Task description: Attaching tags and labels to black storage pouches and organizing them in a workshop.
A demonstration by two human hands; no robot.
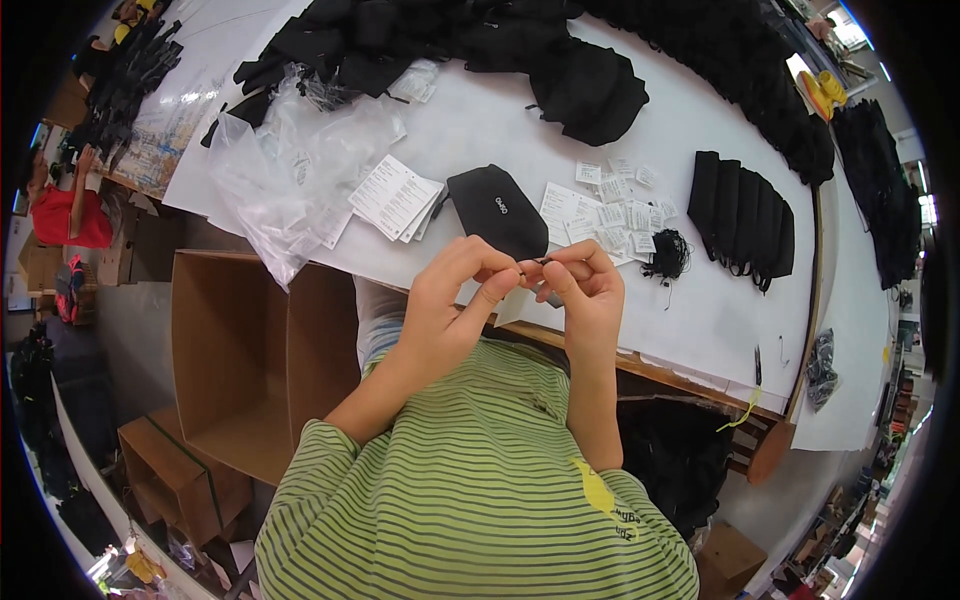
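Note:
My left hand (458, 292) and my right hand (590, 295) meet at the table's near edge, fingertips pinched close together. Between them runs a short piece of thin black string (532, 263), gripped by both hands. A white card (511, 306) shows just below the fingertips; whether it hangs from the string I cannot tell. Just beyond my hands lies a flat black pouch (490, 205) with small white print. Printed white cards (388, 194) are fanned out to its left. To its right are small white labels (612, 212) and a tangled bunch of black strings (668, 254).
Several overlapping black pouches (738, 215) lie at the right. Clear plastic bags (290, 150) spread at the left, and black fabric pieces (590, 90) are heaped at the back. Snips (757, 366) with a yellow cord lie near the front-right edge. An open cardboard box (235, 350) stands at my left.

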